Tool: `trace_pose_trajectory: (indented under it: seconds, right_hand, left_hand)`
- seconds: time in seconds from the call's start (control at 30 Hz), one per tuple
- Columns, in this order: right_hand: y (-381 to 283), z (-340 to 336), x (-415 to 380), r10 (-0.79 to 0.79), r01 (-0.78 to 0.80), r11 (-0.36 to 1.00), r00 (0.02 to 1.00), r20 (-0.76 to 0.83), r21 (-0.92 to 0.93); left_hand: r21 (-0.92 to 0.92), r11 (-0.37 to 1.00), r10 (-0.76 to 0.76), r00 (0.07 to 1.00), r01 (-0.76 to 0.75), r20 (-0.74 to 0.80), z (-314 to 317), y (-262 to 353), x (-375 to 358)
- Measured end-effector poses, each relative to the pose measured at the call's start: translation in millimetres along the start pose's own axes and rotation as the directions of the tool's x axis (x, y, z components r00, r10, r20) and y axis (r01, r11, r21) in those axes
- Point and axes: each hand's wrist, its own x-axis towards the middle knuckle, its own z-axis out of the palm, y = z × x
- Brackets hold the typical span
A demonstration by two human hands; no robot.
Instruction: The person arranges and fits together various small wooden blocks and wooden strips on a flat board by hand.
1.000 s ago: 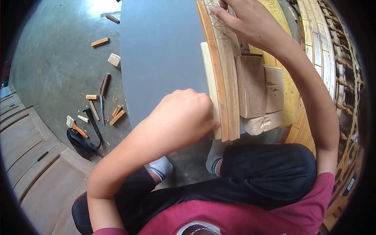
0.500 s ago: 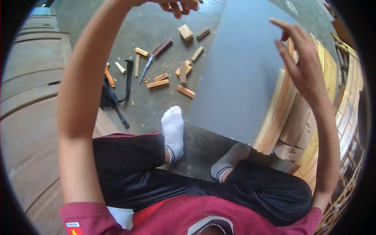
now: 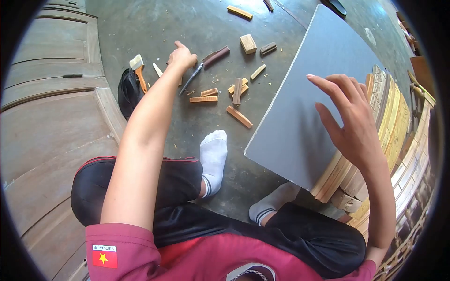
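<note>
My left hand (image 3: 182, 57) reaches down to the floor on the left, its back toward me. One finger points away; the others are mostly hidden under the hand. Close to its right lies a slim bluish-grey tool (image 3: 191, 79), with a reddish-brown rolled piece (image 3: 217, 56) at its far end. A pale pointed wood piece (image 3: 157, 70) lies by the left wrist. My right hand (image 3: 349, 112) hovers over the grey board (image 3: 281, 136) with its fingers spread, holding nothing. Stacked wood strips (image 3: 330, 180) lie along the board's right edge.
Several small wood blocks (image 3: 237, 91) lie in mid-floor, with a cube-like block (image 3: 248, 44) beyond them. A paintbrush (image 3: 140, 72) rests by a black bag (image 3: 129, 93) at left. Wooden panels (image 3: 51, 126) line the left side. My socked foot (image 3: 213, 157) is near the board.
My left hand has come down from the top of the view to the floor beside the slim tool. My right hand has lowered over the board. The view has shifted.
</note>
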Motion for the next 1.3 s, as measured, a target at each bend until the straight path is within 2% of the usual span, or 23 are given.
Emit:
trace_pose_trajectory:
  seconds: [0.1,0.2,0.23,0.27,0.33,0.43,0.47,0.53,0.6,0.63,0.73,0.77,0.83,0.87,0.97,1.0,1.07,1.13,1.17,1.2,1.23,1.27,1.3]
  right_hand:
    - [4.1,-0.4,-0.5,0.026,-0.026,1.000,1.000,0.004,0.004]
    - [10.8,-2.5,-1.8,0.051,-0.051,0.999,0.999,-0.016,-0.001]
    - [15.6,-4.0,-2.3,0.060,-0.060,0.998,0.998,-0.030,0.003]
    - [18.5,-5.4,-3.5,0.066,-0.065,0.998,0.997,-0.048,0.008]
    - [19.6,-9.1,-7.0,0.120,-0.118,0.992,0.991,-0.060,0.048]
    - [24.8,-17.2,-13.9,0.160,-0.142,0.983,0.974,-0.163,0.114]
    - [26.9,-16.4,-14.3,0.188,-0.148,0.973,0.952,-0.243,0.175]
    - [32.3,-21.4,-17.8,0.236,-0.155,0.954,0.918,-0.319,0.258]
    - [38.8,-28.2,-18.7,0.253,-0.145,0.937,0.909,-0.331,0.319]
    - [42.7,-36.2,-21.5,0.207,-0.141,0.958,0.943,-0.262,0.249]
    - [57.0,-36.9,-33.4,0.151,-0.112,0.970,0.974,-0.169,0.217]
    - [55.8,-33.9,-36.2,0.133,-0.087,0.975,0.966,-0.221,0.206]
    - [58.8,-35.9,-42.8,0.118,-0.086,0.982,0.974,-0.193,0.168]
    - [61.3,-38.0,-45.4,0.111,-0.085,0.985,0.978,-0.178,0.148]
    - [74.9,-52.7,-48.4,0.131,-0.139,0.990,0.958,-0.253,-0.010]
    - [84.4,-58.1,-52.6,0.203,-0.217,0.976,0.940,-0.273,-0.023]
    - [93.7,-71.6,-55.7,0.580,-0.535,0.807,0.798,-0.166,0.249]
    - [115.2,-59.5,-58.3,0.579,-0.525,0.815,0.759,-0.298,0.245]
    - [124.2,-57.6,-58.5,0.571,-0.506,0.821,0.751,-0.332,0.266]
    - [128.5,-55.7,-58.3,0.566,-0.487,0.823,0.746,-0.352,0.291]
    - [126.1,-59.8,-55.4,0.586,-0.525,0.807,0.767,-0.262,0.268]
    - [125.8,-52.8,-55.1,0.529,-0.486,0.849,0.797,-0.294,0.210]
    - [123.1,-41.0,-55.1,0.469,-0.442,0.883,0.826,-0.313,0.155]
  left_hand:
    - [0.108,0.994,0.040,0.990,-0.025,-0.132,9.7,3.9,10.5]
    - [-0.092,0.968,0.244,0.963,-0.234,0.116,-38.8,22.3,17.2]
    - [-0.041,0.931,0.364,0.928,-0.362,0.082,-55.1,34.9,15.5]
    - [0.014,0.877,0.478,0.877,-0.479,0.051,-72.2,48.1,10.3]
    - [-0.190,0.726,0.687,0.708,-0.661,0.166,-104.7,74.6,-8.5]
    - [-0.319,0.413,0.909,0.404,-0.853,0.099,-145.7,127.9,-77.8]
    - [-0.386,0.263,0.964,0.258,-0.884,0.066,-157.1,150.3,-99.1]
    - [-0.325,0.104,0.994,0.111,-0.940,-0.005,-181.9,185.1,-186.9]
    - [-0.324,0.285,0.956,0.243,-0.902,0.165,-189.8,207.1,-254.3]
    - [-0.262,0.336,0.935,0.287,-0.905,0.208,-197.7,217.6,-290.6]
    - [-0.345,0.044,0.996,0.014,-0.938,0.089,-188.9,217.4,-290.3]
    - [-0.257,-0.019,0.999,-0.029,-0.966,0.035,-182.5,216.3,-292.4]
    - [-0.172,-0.024,0.999,-0.017,-0.985,-0.043,-178.1,213.3,-299.3]
    - [-0.179,0.029,0.997,0.042,-0.983,-0.070,-177.2,210.8,-303.6]
    - [-0.246,-0.076,0.921,0.027,-0.966,-0.390,-154.6,204.6,-224.0]
    - [-0.107,0.037,0.879,0.083,-0.994,-0.470,-150.8,195.1,-195.4]
    - [0.170,0.318,0.776,0.153,-0.933,-0.611,-138.6,165.5,-145.1]
    - [0.060,0.436,0.665,0.277,-0.898,-0.694,-78.5,109.1,-99.1]
    - [0.177,0.450,0.723,0.241,-0.875,-0.647,-4.5,54.7,-92.2]
    - [0.065,0.508,0.783,0.429,-0.859,-0.450,16.7,28.5,-110.8]
    - [0.033,0.524,0.825,0.497,-0.851,-0.269,41.7,3.2,-119.1]
    - [0.024,0.529,0.848,0.527,-0.848,-0.060,49.6,-8.2,-133.8]
    - [0.158,0.425,0.901,0.433,-0.891,0.018,57.2,-13.9,-142.1]
